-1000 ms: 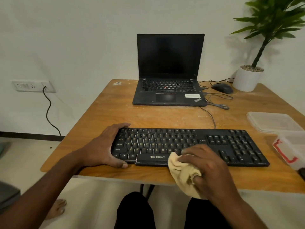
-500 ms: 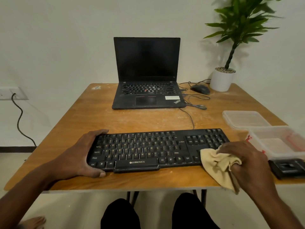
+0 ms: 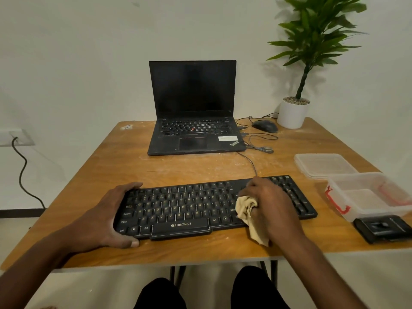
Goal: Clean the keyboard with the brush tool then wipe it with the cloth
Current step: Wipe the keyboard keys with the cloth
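**Cloth on the keys, one hand bracing the board**

My right hand [image 3: 270, 208] presses a bunched beige cloth [image 3: 247, 214] onto the right-centre of the black keyboard [image 3: 178, 208], fingers curled round the fabric so that a loose corner hangs over the near edge toward me. My left hand [image 3: 107, 217] clamps the keyboard's left end, fingers hooked over the far edge and thumb tucked against the near one, flat on the wooden table [image 3: 200, 168]. The keyboard lies along the table's near side, its cable running back toward an open black laptop [image 3: 194, 112] with a dark screen. A black mouse [image 3: 264, 126] sits just right of the laptop, beside a white pot holding a green plant [image 3: 294, 112] at the far right corner. To my right, a clear plastic lid [image 3: 323, 165] lies beyond a clear container with red clips [image 3: 367, 196], and a black rectangular object [image 3: 383, 228] rests nearer the table edge; I cannot tell whether it is the brush tool. A wall socket [image 3: 16, 137] with a dark cord shows at far left.
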A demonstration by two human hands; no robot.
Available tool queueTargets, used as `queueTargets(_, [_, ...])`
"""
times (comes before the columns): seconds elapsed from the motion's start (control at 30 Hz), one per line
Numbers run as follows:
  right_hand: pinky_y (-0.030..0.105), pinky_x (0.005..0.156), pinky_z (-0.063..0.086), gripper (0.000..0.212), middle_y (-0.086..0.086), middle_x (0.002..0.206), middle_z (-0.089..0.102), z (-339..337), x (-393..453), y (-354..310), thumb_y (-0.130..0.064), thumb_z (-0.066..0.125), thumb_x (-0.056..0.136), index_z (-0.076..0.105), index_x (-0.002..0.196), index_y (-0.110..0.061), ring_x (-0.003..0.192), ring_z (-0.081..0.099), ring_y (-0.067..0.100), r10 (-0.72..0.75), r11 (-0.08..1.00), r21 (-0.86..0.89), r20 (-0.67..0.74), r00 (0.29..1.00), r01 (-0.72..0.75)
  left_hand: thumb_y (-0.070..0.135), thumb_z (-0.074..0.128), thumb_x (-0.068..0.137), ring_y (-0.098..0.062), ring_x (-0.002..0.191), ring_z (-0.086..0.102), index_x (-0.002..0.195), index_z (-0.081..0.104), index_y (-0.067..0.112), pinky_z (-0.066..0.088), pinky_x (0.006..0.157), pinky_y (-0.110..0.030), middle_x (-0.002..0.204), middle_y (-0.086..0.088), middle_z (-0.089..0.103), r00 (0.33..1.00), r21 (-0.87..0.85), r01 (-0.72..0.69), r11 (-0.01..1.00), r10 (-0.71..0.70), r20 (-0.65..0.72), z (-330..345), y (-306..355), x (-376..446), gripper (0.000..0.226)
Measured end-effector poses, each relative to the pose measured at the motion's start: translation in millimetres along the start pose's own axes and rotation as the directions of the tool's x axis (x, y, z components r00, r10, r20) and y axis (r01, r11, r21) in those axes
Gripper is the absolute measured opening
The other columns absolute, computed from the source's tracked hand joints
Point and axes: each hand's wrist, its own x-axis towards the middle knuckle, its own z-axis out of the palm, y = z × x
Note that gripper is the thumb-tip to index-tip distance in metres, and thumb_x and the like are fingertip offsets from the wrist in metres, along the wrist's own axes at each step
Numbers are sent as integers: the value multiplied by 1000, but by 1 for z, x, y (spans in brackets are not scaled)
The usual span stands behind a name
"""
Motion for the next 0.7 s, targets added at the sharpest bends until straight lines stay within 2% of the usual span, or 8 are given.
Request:
queueTargets(0.07, [18,80,42,51,-11,110,64,-2,1,1,10,70,73,76,112,-24,102,56,8,-30,999,26,47,998,29,72,97,43,19,129,40,152,15,67,45,99,-19,136,50,30,1000,9,-5,1000,5,2,-1,0,1,136])
queueTargets(0.13, [19,78,43,49,-10,109,65,-13,-2,18,11,69,74,77,107,-23,102,57,10,19,1000,13,54,998,-19,75,95,42,19,128,40,152,14,68,46,98,-20,136,51,30,1000,17,-8,1000,8,3,0,0,1,137])
queueTargets(0.23, [25,69,40,42,-5,103,69,-30,-15,57,12,72,70,79,97,-19,92,59,15,194,980,-40,-27,981,-195,77,95,42,17,128,41,152,14,67,46,98,-21,136,49,30,1000,21,-11,1000,12,-3,0,-2,2,138])
queueTargets(0.37, [30,74,44,46,2,105,72,-35,-33,84,16,71,67,79,99,-16,89,61,21,332,940,-21,-163,929,-340,76,97,43,15,131,40,155,14,65,46,101,-23,140,45,31,1000,19,-11,1000,11,-8,-2,-5,2,140])
queueTargets(0.43, [33,81,47,52,3,109,72,-26,-36,71,19,71,63,79,101,-15,96,64,24,304,951,10,-204,931,-308,77,96,43,14,132,40,156,13,64,46,102,-24,143,42,31,1000,22,-13,1000,13,-2,-1,-6,3,141])
queueTargets(0.57, [30,84,45,62,2,107,71,-5,-34,40,24,68,47,81,94,-16,98,60,15,91,990,121,-158,983,-72,77,96,44,14,133,39,156,12,63,46,102,-23,145,40,30,1000,31,-21,999,21,10,-2,-8,3,141])
queueTargets(0.6, [29,83,45,62,0,108,71,-6,-31,43,23,68,49,80,94,-16,99,59,14,80,990,128,-144,986,-62,77,96,44,15,132,39,156,11,63,46,102,-22,146,39,30,1000,28,-19,999,19,13,-2,-8,3,141])
queueTargets(0.7, [28,81,44,52,-2,109,70,-18,-21,67,18,71,65,78,104,-16,101,61,16,202,978,83,-169,965,-191,76,97,44,16,130,40,155,11,63,46,101,-20,145,38,30,1000,23,-13,1000,13,22,-3,-7,4,142])
